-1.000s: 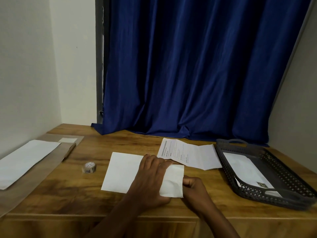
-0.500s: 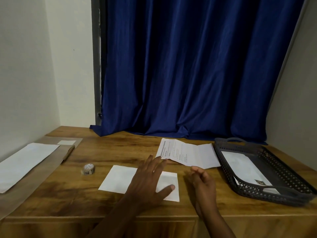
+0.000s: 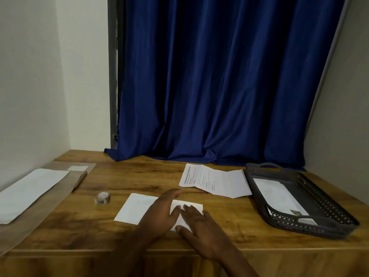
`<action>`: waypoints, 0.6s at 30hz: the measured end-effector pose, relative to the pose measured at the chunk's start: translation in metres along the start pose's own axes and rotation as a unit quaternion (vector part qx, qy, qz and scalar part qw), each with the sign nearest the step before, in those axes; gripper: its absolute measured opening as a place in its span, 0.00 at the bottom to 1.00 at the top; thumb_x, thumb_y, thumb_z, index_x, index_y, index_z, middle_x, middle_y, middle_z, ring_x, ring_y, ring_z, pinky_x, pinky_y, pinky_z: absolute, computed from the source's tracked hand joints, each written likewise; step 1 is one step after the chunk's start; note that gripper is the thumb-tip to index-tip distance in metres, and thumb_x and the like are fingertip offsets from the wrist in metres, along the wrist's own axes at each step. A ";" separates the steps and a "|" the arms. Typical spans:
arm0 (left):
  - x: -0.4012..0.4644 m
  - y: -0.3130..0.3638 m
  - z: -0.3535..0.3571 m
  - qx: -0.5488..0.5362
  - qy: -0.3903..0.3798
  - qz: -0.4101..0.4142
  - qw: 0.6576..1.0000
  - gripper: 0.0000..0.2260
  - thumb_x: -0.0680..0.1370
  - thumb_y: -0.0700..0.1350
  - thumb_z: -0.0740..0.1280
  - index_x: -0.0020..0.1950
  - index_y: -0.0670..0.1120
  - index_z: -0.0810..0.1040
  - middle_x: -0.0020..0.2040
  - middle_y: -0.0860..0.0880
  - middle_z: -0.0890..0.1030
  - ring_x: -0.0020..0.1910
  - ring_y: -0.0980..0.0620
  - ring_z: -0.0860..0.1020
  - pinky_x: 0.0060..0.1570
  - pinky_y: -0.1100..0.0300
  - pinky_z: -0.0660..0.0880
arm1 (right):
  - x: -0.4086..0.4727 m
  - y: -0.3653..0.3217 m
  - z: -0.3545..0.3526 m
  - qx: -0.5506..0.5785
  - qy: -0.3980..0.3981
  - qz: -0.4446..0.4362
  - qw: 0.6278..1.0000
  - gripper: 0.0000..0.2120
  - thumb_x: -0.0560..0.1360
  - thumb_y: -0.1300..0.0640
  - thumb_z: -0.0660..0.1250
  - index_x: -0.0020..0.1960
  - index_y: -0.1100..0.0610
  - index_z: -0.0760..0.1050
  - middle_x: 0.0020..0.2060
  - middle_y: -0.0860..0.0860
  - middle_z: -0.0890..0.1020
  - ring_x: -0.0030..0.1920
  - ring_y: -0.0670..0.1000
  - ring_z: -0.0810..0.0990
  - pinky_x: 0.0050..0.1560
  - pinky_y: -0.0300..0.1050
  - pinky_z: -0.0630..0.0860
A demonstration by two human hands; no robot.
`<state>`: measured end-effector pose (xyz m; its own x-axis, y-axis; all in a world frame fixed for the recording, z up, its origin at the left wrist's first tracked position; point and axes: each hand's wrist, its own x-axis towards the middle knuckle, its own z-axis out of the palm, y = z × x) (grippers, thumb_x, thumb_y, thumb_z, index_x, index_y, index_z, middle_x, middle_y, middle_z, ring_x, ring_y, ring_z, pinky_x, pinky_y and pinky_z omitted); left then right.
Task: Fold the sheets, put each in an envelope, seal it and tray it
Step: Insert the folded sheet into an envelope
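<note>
Both flat, relaxed hands, left hand (image 3: 159,211) and right hand (image 3: 201,222), press the envelope (image 3: 135,208); uneven pressure could crease it or slide it askew.

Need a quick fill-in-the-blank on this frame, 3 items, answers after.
1. Both hands, the left hand and the right hand, press flat on the white ____ at the desk's front.
2. The tape roll lies to the ____ of that item.
3. The unfolded printed sheet lies beside the dark ____, on the desk.

Answers: envelope; left; tray
</note>
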<state>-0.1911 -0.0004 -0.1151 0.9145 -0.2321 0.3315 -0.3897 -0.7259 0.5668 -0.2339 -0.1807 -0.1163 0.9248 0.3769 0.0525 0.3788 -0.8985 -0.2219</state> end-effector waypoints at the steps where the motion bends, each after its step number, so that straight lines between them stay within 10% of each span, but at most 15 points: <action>1: -0.004 -0.004 -0.005 0.032 -0.007 0.011 0.999 0.24 0.82 0.58 0.61 0.78 0.60 0.63 0.78 0.58 0.65 0.77 0.57 0.63 0.76 0.54 0.64 | 0.000 0.000 -0.001 -0.003 -0.005 0.004 1.000 0.33 0.81 0.31 0.46 0.82 0.43 0.49 0.82 0.42 0.51 0.81 0.43 0.48 0.79 0.49 0.43; 5: -0.025 -0.029 -0.031 0.201 -0.123 0.009 0.972 0.42 0.71 0.78 0.41 0.80 0.60 0.57 0.82 0.59 0.55 0.81 0.55 0.50 0.80 0.49 0.47 | -0.002 -0.002 -0.004 0.001 -0.013 0.012 1.000 0.35 0.80 0.30 0.48 0.82 0.43 0.50 0.82 0.41 0.50 0.81 0.43 0.47 0.80 0.49 0.43; 18: -0.057 -0.040 -0.058 0.291 -0.204 0.006 0.934 0.51 0.69 0.83 0.45 0.83 0.54 0.40 0.82 0.54 0.39 0.81 0.53 0.38 0.80 0.46 0.40 | -0.004 -0.003 -0.006 -0.006 -0.049 0.002 0.999 0.46 0.72 0.20 0.43 0.82 0.44 0.43 0.82 0.42 0.45 0.81 0.44 0.42 0.81 0.52 0.41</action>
<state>-0.2345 0.0794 -0.1126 0.9220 -0.3841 -0.0483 -0.3837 -0.9233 0.0185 -0.2386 -0.1810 -0.1102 0.9186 0.3929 -0.0432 0.3761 -0.9024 -0.2104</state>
